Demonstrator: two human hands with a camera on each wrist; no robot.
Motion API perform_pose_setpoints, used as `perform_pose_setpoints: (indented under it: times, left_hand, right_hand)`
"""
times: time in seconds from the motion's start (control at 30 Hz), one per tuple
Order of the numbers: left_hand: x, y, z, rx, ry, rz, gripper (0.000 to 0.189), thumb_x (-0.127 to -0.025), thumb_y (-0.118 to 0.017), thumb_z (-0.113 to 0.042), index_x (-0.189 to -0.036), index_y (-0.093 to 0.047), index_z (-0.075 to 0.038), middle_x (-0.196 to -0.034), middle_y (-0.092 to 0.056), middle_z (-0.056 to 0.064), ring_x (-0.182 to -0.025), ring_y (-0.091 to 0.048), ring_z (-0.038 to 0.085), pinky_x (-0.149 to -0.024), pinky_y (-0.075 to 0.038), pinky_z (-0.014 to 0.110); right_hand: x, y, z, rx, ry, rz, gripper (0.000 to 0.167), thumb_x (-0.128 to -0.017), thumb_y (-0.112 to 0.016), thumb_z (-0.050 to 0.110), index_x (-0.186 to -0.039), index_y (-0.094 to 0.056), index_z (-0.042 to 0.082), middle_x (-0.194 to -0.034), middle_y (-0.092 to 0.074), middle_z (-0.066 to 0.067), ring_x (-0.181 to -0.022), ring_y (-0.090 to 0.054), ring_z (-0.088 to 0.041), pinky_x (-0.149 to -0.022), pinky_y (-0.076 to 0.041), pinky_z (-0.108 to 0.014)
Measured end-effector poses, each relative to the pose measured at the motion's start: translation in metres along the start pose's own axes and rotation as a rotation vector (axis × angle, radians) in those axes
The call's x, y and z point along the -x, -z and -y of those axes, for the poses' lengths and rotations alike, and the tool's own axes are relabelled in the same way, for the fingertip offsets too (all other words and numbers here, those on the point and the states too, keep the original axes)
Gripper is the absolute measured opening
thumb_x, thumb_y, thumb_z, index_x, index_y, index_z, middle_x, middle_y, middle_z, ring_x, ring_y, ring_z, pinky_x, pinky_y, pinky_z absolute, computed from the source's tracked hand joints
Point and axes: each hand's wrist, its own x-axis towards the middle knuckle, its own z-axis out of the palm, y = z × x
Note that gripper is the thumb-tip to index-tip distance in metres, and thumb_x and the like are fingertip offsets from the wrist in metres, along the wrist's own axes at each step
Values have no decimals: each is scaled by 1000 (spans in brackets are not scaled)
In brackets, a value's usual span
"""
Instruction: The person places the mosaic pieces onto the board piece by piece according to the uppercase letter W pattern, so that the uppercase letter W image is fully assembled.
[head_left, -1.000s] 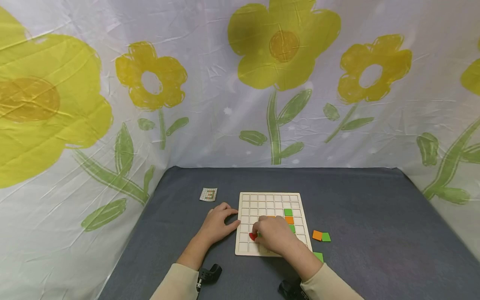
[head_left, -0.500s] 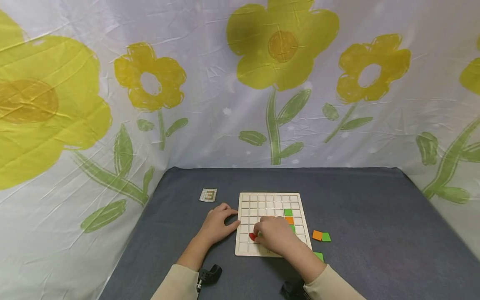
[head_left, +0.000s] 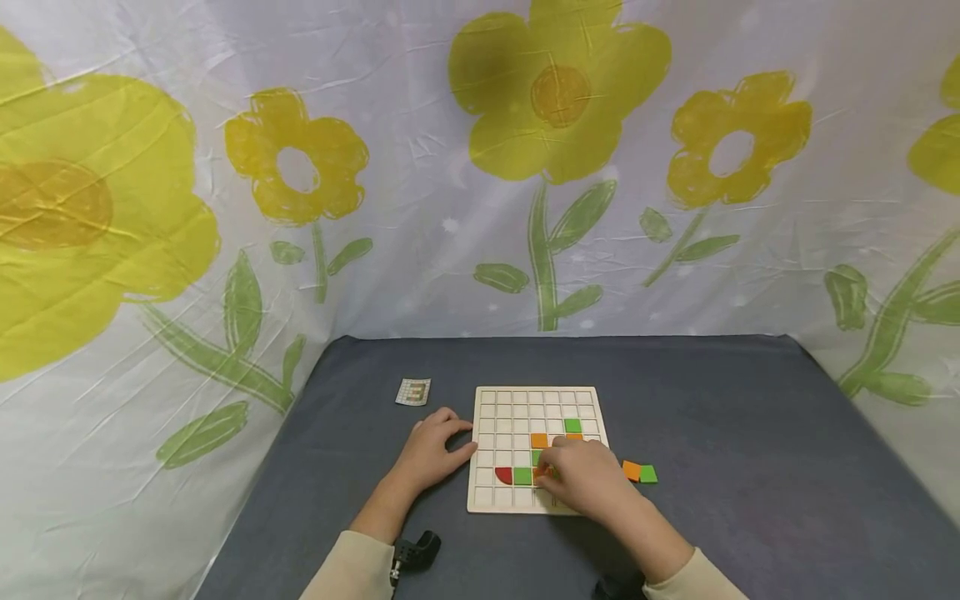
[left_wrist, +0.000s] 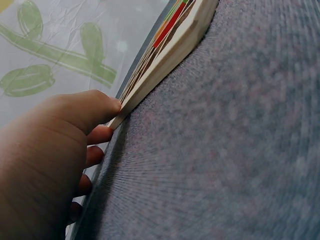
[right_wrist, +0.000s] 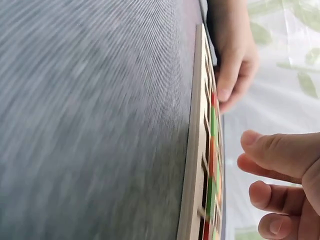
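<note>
A pale wooden grid board lies on the table. My left hand touches its left edge with thumb and index fingertips, the two spread apart along it. Above the board's lower middle hovers my right hand, fingers loosely bent. Nothing shows between its thumb and fingers in the right wrist view. A red rounded tile sits in the second-lowest row, beside a green square tile. Higher up are an orange tile and another green tile. My right hand hides some of the tiles.
Right of the board, a loose orange tile and a loose green tile lie side by side. A small patterned card is at the upper left. Flower-printed cloth hangs behind the dark table.
My right hand has moved right, away from the red tile, uncovering it and the green and orange tiles nearby. Its forearm now covers the loose green tile by the board's lower right corner.
</note>
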Motion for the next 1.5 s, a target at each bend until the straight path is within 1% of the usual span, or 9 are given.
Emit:
perform_pose_setpoints:
  times: [0.23, 0.4, 0.57, 0.77, 0.83, 0.93, 1.03, 1.3, 1.5]
  left_hand:
    - [1, -1, -1, 6, 5, 8, 28, -92, -78, -30, -117, -78, -16, -102, -59, -2, -91, -58, 18, -85, -43, 44]
    - [1, 0, 0, 0, 12, 5, 29, -91, -79, -31, -117, -78, -16, -102, -59, -3, -93, -58, 18, -86, -43, 44]
    - [0, -1, 0, -6, 15, 12, 29, -92, -78, -32, -117, -78, -17, -102, -59, -3, -93, -58, 17, -86, -43, 43]
    - [1, 0, -1, 9, 15, 17, 29, -92, -78, -31, -117, -78, -16, -103, -59, -2, -93, -58, 18, -86, -43, 44]
    - [1, 1, -1, 9, 17, 12, 29, -92, -79, -30, -117, -78, -16, -103, -59, -2, -93, -58, 18, -86, -43, 45]
    - [0, 1, -2, 8, 22, 7, 29, -91, -79, -30, -117, -78, -16, -102, -59, -2, -92, -57, 17, -87, -43, 45]
    - [0, 1, -2, 8, 19, 5, 29, -91, -79, -30, -116, -78, -16, -102, -59, -2, -92, -57, 17, -87, -43, 45]
    - [1, 1, -1, 12, 6, -2, 29, -91, -79, -29, -116, -78, -15, -103, -61, -2, -93, -59, 18, -86, -44, 45]
    - [0, 1, -1, 9, 4, 0, 28, -91, -80, -30, -115, -78, -16, -102, -60, -2, -92, -58, 17, -86, -43, 44]
  right_hand:
    - [24, 11, -21, 16, -76, -6, 15, -82, -86, 28, -85, -76, 18, -74, -53, 11, -57, -43, -3, -52, -38, -27]
    - [37, 19, -37, 19, -164, 11, 16, -83, -87, 29, -87, -76, 17, -79, -57, 10, -62, -45, -3, -55, -41, -27]
    - [51, 25, -55, 17, -234, 27, 16, -84, -86, 27, -90, -75, 17, -79, -54, 10, -62, -44, -5, -54, -41, -28]
    - [70, 29, -80, 15, -310, 53, 23, -83, -87, 29, -98, -76, 17, -92, -64, 6, -74, -59, -9, -59, -48, -31]
    - [75, 30, -87, 14, -328, 67, 25, -82, -87, 29, -100, -76, 17, -94, -64, 4, -77, -61, -11, -60, -49, -32]
    - [79, 32, -96, 24, -338, 105, 28, -81, -88, 29, -102, -76, 16, -94, -63, 4, -77, -58, -11, -61, -50, -35]
    - [82, 33, -101, 36, -339, 130, 28, -79, -89, 27, -102, -77, 16, -92, -61, 4, -76, -56, -11, -63, -50, -38]
    - [81, 32, -104, 40, -334, 125, 23, -79, -89, 23, -98, -79, 15, -89, -60, 5, -75, -55, -11, -64, -51, -39]
    - [80, 33, -104, 58, -360, 165, 20, -81, -87, 24, -96, -77, 14, -89, -60, 4, -74, -56, -12, -64, -51, -41]
